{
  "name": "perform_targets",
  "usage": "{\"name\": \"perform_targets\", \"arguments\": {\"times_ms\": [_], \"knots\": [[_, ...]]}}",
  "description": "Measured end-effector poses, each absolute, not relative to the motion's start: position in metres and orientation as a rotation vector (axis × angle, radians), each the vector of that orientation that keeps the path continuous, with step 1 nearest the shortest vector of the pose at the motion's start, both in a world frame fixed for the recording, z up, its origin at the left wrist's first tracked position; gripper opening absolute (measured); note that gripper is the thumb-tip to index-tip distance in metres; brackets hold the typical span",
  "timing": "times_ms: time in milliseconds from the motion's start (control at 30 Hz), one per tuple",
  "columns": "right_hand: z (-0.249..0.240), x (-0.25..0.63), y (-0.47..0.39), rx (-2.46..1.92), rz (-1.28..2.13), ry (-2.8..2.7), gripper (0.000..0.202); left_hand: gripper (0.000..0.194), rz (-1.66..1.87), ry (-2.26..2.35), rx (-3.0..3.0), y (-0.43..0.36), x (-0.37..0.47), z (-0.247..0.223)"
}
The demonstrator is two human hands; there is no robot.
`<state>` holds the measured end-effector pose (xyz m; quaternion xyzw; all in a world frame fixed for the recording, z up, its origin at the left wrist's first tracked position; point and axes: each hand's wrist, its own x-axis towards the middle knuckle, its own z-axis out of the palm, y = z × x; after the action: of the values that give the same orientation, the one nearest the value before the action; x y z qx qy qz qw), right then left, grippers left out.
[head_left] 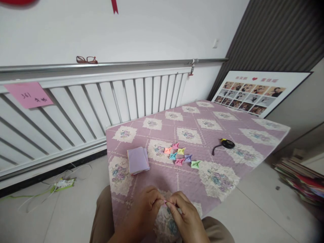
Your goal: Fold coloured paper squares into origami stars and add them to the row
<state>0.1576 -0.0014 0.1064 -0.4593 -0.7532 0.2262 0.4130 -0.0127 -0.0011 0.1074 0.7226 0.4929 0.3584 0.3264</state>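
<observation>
My left hand [148, 206] and my right hand [184, 211] meet near the front edge of the table. Both pinch a small pink folded paper [165, 201], most of it hidden by the fingers. Just beyond them several small folded paper pieces [180, 162] in pink, orange, yellow, blue, purple and green lie grouped on the tablecloth. To their left is a stack of square paper sheets [138, 160] with a lilac sheet on top.
A purple flowered tablecloth [162, 128] covers the table. On its right side rests a black tape measure [228, 144] with a strap. A white radiator [141, 94] runs along the wall, with glasses [86, 60] on the pipe above. A photo board [249, 92] leans behind the table.
</observation>
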Motion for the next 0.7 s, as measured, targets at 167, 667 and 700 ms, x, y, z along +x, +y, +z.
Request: {"name": "perform_targets", "arguments": {"times_ms": [167,667,700], "knots": [[0.1026,0.1596,-0.0001,-1.227,0.601,-1.823,0.025,0.017,0.974,1.271,1.849,-0.0020,-0.0138,0.1121],[0.1029,0.1625,-0.0013,-1.259,0.709,-1.816,0.023,0.008,0.905,1.291,1.863,-0.0031,-0.0148,0.1110],[0.1025,0.1623,-0.0011,-1.254,0.695,-1.821,0.023,0.008,0.898,1.295,1.858,-0.0032,-0.0144,0.1105]]}}
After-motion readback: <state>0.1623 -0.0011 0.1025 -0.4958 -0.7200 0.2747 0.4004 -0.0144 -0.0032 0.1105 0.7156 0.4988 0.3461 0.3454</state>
